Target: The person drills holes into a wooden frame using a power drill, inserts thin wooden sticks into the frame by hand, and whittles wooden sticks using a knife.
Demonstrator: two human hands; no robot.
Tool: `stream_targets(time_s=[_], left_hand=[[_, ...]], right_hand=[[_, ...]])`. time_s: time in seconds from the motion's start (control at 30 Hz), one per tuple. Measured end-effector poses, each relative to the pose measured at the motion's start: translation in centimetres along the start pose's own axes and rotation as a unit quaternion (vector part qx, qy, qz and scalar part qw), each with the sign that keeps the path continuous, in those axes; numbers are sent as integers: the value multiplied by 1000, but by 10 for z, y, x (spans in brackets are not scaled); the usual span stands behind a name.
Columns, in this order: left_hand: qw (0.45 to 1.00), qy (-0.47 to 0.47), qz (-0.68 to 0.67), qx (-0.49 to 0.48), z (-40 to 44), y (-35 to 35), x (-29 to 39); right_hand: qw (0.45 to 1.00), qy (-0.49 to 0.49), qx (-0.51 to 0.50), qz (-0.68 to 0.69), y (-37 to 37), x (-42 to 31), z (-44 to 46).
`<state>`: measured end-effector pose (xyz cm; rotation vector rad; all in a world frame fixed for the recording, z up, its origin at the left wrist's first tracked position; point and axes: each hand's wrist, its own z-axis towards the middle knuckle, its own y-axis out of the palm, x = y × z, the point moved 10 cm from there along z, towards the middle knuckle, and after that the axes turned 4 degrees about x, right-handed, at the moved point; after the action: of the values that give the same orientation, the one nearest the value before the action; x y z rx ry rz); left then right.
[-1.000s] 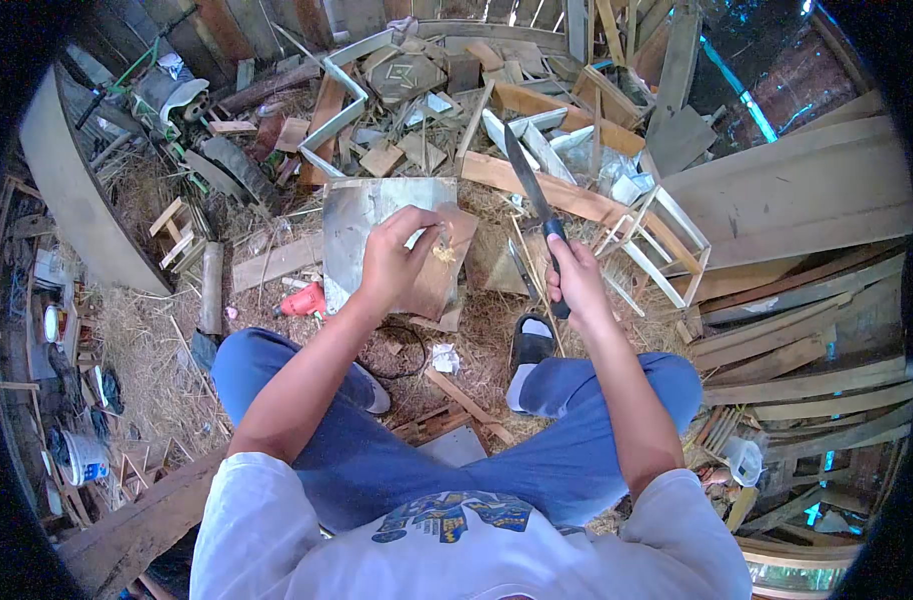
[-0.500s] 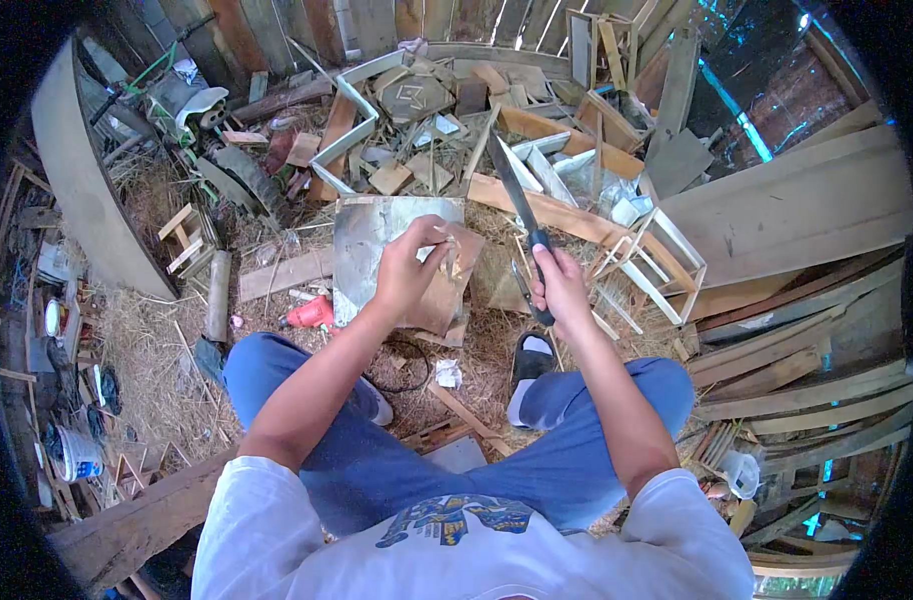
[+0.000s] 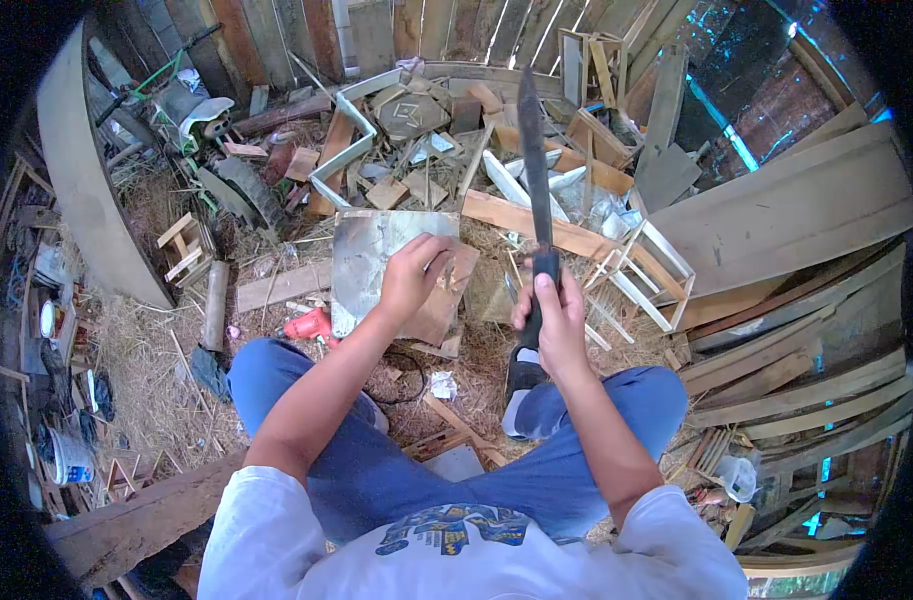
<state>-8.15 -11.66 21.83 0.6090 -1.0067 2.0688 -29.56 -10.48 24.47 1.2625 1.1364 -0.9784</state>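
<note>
A long knife (image 3: 536, 160) with a dark blade and black handle points up and away, and my right hand (image 3: 560, 315) is wrapped round its handle. My left hand (image 3: 414, 275) is over a board (image 3: 362, 260) lying on the ground before me. Its fingers are curled with the tips close together; whatever may lie between them is too small to make out. Beneath and right of that hand is a brown wooden piece (image 3: 452, 290) on the board.
A red power tool (image 3: 310, 325) lies left of the board. Crumpled white paper (image 3: 443, 385) and a dark cable loop are near my feet. Scrap wood (image 3: 407, 115) is piled beyond. A white-framed wooden rack (image 3: 652, 275) stands right, and a long panel (image 3: 97, 170) leans left.
The knife has swung from leaning left to nearly upright, with my right hand turned round its handle. Yellowish shavings seen by my left fingers earlier no longer show there.
</note>
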Motion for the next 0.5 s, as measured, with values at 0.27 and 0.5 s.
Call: stream_targets(time_s=[0.27,0.5], left_hand=[[998,33,-39,31,-3,-4,10],[1000,-13,-28,2,-10,-3,3]], right_hand=[[993,115,9,-3,-6,48,-27],[989,135,-61,-31,8,86,-33]])
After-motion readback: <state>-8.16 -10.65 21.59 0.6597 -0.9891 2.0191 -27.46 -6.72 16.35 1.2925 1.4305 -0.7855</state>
